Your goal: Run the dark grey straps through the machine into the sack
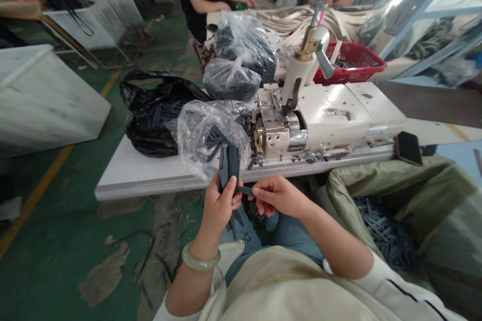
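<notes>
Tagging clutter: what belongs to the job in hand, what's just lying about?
Likely job:
dark blue-grey flat strips, in left hand and right hand
clear plastic bag of strips
white metal machine

Likely lying about:
black rectangular phone
long beige straps, behind

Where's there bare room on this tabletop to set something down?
The white tabletop is bare at its front-left corner, bordered by the black plastic bag behind and front clear bag rightward. It's crowded around the clear bag, where the left hand holds dark strips, and rightward along the skiving machine.
</notes>
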Demonstrator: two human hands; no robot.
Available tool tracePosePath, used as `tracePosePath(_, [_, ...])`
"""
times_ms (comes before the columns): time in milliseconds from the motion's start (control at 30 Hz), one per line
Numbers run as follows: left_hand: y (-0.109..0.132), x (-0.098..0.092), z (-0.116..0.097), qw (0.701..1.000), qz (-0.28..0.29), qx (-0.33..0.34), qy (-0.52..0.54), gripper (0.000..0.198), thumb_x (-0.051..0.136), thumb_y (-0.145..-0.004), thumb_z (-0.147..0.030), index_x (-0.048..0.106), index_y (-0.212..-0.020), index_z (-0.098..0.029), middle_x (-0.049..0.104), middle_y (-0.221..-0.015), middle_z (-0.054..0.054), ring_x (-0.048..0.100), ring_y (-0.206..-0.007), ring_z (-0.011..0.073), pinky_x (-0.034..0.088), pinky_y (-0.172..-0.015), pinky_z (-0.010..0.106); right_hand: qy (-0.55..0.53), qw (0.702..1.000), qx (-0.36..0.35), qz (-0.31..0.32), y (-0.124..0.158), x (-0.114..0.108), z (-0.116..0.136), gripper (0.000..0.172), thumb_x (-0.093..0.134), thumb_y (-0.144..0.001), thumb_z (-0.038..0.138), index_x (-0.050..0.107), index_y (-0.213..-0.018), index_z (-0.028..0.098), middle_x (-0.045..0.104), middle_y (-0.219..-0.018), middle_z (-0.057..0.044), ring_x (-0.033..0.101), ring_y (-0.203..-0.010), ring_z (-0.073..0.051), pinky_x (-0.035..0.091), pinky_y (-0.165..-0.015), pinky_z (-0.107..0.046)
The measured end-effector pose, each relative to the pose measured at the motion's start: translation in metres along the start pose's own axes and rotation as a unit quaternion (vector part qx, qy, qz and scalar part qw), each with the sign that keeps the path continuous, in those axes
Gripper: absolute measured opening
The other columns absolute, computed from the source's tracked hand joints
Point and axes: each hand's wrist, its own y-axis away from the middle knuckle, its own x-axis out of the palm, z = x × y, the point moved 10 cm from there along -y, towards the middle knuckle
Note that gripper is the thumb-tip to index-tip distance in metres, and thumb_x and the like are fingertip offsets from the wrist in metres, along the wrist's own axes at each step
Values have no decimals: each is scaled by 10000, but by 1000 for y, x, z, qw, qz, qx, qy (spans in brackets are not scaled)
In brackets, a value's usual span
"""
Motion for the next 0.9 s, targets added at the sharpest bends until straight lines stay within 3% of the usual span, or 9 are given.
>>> tracePosePath(133, [-2, -18, -17, 998, -43, 38, 16, 175, 628, -845, -335, 507, -864, -210, 584, -725, -28, 410, -421, 31, 288, -374, 142, -130, 991, 29, -28, 1, -2, -18, 388, 663, -798, 512, 678, -839, 127, 725, -705, -55, 655, -542, -95, 484, -493, -157])
tracePosePath(233, [-4, -26, -22, 998, -45, 30, 37, 176, 644, -821, -313, 508, -871, -213, 572, -705, -29, 393, -418, 33, 267, -372, 137, -194, 980, 36, -34, 6, -3, -23, 370, 705, -776, 490, 672, -875, 135, 750, -828, -83, 711, -687, -122, 532, -602, -178])
tracePosePath(467, [0, -22, -22, 998, -30, 4, 57, 201, 635, -807, -276, 555, -981, -217, 545, -676, -28, 364, -416, 36, 248, -366, 130, -326, 944, 53, -1, 10, 5, -17, 293, 771, -749, 336, 562, -879, 176, 746, -981, -95, 719, -909, -190, 549, -786, -276])
tracePosePath(633, [0, -18, -20, 998, -15, -6, 54, 210, 637, -808, -270, 570, -1004, -230, 545, -677, -25, 371, -424, 40, 247, -369, 133, -351, 935, 50, -21, 10, -3, -16, 285, 769, -750, 294, 523, -830, 174, 741, -1003, -102, 712, -943, -201, 542, -820, -290])
tracePosePath(767, [-1, -18, -19, 999, -15, -6, 39, 135, 636, -814, -281, 558, -909, -225, 547, -668, -25, 374, -427, 41, 257, -368, 134, -355, 933, 45, -46, 13, -8, -16, 302, 776, -739, 290, 506, -815, 176, 735, -1027, -109, 707, -963, -211, 541, -833, -309])
tracePosePath(900, [-1, -15, -18, 999, -11, -14, 41, 166, 644, -808, -279, 566, -948, -234, 549, -678, -26, 371, -425, 41, 261, -367, 134, -340, 938, 28, -70, 12, -19, -14, 325, 779, -726, 320, 495, -807, 185, 740, -988, -85, 715, -914, -197, 550, -781, -297])
